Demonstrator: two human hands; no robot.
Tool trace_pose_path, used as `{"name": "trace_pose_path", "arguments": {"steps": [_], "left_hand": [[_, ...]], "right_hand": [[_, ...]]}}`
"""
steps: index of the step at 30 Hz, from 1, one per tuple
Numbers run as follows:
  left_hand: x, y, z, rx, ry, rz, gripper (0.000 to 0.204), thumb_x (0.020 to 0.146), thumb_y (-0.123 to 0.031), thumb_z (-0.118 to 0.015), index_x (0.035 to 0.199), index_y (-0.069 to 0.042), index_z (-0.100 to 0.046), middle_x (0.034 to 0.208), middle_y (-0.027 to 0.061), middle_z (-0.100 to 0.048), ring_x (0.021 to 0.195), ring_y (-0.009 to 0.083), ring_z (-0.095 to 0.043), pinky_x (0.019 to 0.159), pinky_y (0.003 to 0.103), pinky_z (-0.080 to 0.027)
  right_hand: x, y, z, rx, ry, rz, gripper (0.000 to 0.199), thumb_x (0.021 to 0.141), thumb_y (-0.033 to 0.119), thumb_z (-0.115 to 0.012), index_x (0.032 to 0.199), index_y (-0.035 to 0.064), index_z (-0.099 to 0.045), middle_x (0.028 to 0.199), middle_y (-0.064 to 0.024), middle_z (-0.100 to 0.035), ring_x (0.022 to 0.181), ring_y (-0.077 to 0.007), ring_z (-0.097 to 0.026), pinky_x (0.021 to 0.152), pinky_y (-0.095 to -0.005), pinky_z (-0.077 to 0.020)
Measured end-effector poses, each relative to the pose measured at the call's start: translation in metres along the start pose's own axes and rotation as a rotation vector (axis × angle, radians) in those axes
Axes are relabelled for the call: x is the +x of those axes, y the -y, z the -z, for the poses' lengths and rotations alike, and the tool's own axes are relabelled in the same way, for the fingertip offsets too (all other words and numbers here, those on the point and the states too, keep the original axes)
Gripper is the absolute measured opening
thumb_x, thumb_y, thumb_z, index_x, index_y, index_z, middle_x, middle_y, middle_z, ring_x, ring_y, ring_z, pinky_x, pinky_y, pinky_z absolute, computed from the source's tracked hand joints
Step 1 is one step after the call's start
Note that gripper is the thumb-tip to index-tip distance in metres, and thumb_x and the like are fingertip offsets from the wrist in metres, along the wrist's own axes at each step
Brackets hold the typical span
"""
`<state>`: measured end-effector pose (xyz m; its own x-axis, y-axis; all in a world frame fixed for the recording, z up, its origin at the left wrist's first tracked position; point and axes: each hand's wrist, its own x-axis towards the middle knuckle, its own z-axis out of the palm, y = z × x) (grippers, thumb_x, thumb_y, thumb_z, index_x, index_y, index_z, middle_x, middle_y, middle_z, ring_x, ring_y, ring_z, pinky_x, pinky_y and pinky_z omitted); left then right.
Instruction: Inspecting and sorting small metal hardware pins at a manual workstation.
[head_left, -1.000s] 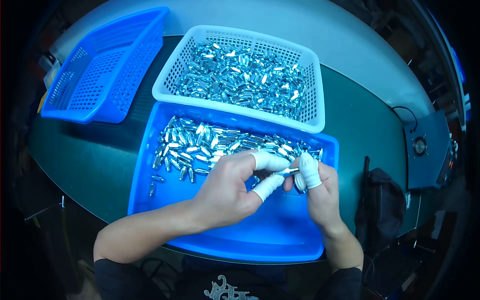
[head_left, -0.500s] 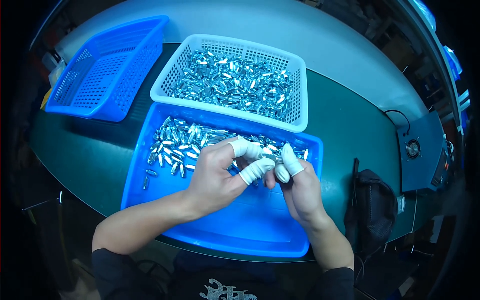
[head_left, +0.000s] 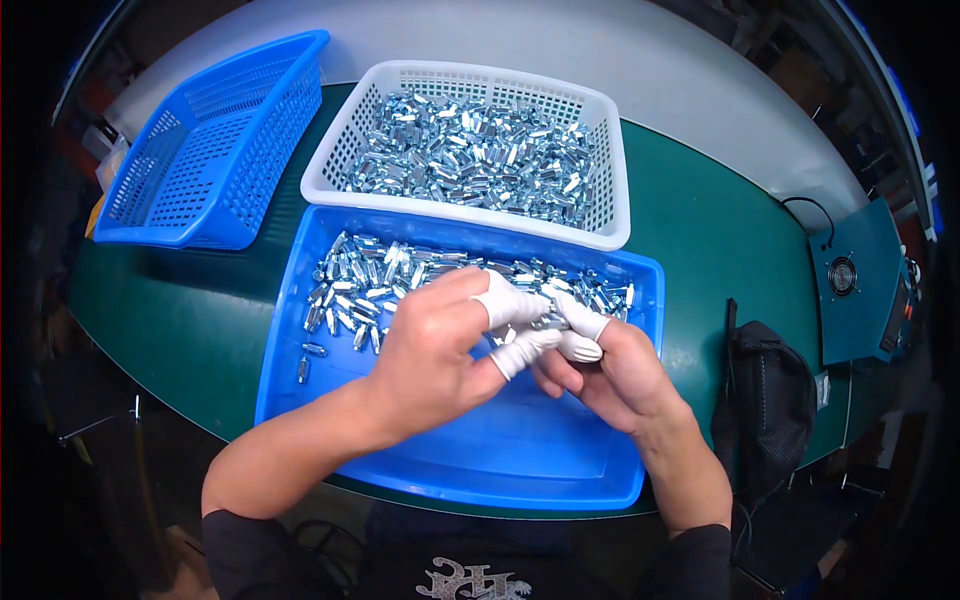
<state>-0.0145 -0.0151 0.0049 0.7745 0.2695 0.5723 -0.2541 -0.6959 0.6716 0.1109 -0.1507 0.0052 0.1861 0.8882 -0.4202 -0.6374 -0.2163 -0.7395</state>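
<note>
Both hands meet over the blue tray (head_left: 500, 455), wearing white finger covers on thumb and forefinger. A small shiny metal fitting (head_left: 549, 320) is pinched between their fingertips, mostly covered by them. My left hand (head_left: 425, 350) closes on it from the left with thumb and forefinger. From the right, my right hand (head_left: 632, 378) grips it between thumb and forefinger, its other fingers curled below. Similar loose metal fittings (head_left: 365, 275) lie heaped along the tray's far side, partly hidden behind my hands. Two lie apart near the tray's left wall.
Behind the tray, a white perforated basket (head_left: 465, 214) is full of similar metal fittings. An empty blue basket (head_left: 235, 195) stands tilted at far left. On the green table (head_left: 685, 235), a black bag (head_left: 775, 400) and a green box with a fan (head_left: 860, 280) are at the right.
The whole view has shifted slightly. My right hand has turned so that more of its palm shows, and my fingertips have changed position around the fitting.
</note>
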Motion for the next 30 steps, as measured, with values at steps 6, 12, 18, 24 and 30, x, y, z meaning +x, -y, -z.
{"name": "trace_pose_path", "arguments": {"steps": [6,12,18,24,30], "left_hand": [[0.012,0.012,0.019,-0.020,0.044,-0.026,0.021,0.072,-0.003,-0.072,0.093,-0.002,-0.067,0.072,0.0067,-0.063,0.064,0.0148,-0.058,0.059,0.027,-0.046],[0.030,0.039,0.033,0.312,-0.413,0.113,0.037,0.071,-0.002,-0.070,0.107,-0.004,-0.062,0.087,0.0073,-0.062,0.064,0.0139,-0.052,0.055,0.025,-0.043],[-0.001,0.021,0.004,0.271,0.136,0.019,0.025,0.069,-0.016,-0.074,0.088,-0.005,-0.064,0.078,0.0069,-0.059,0.068,0.0243,-0.055,0.060,0.035,-0.046],[-0.012,0.017,-0.014,0.451,0.391,0.081,0.020,0.068,-0.018,-0.072,0.075,-0.003,-0.059,0.073,0.0093,-0.055,0.074,0.0270,-0.057,0.064,0.040,-0.047],[-0.008,0.015,-0.007,0.295,0.395,0.230,0.015,0.070,-0.009,-0.066,0.082,-0.003,-0.059,0.075,0.0106,-0.059,0.073,0.0256,-0.058,0.065,0.037,-0.048]], "right_hand": [[0.003,-0.003,-0.004,-0.016,-0.119,0.106,0.040,0.098,0.036,-0.034,0.084,0.0037,-0.053,0.055,-0.0038,-0.043,0.058,-0.0177,-0.043,0.061,-0.0293,-0.0374],[0.004,0.000,-0.004,-0.085,-0.257,0.373,0.042,0.096,0.036,-0.038,0.071,0.0050,-0.050,0.056,-0.0041,-0.043,0.061,-0.0166,-0.044,0.062,-0.0295,-0.0374],[0.002,0.000,-0.002,-0.121,-0.295,0.410,0.042,0.096,0.036,-0.038,0.074,0.0039,-0.053,0.056,-0.0045,-0.045,0.061,-0.0159,-0.045,0.062,-0.0295,-0.0380],[0.001,0.001,-0.006,-0.120,-0.332,0.397,0.041,0.097,0.035,-0.039,0.078,0.0019,-0.055,0.055,-0.0049,-0.045,0.059,-0.0157,-0.045,0.061,-0.0287,-0.0382],[0.000,0.001,-0.006,-0.117,-0.315,0.410,0.044,0.096,0.035,-0.040,0.070,0.0032,-0.055,0.057,-0.0047,-0.049,0.060,-0.0135,-0.046,0.061,-0.0271,-0.0377]]}}
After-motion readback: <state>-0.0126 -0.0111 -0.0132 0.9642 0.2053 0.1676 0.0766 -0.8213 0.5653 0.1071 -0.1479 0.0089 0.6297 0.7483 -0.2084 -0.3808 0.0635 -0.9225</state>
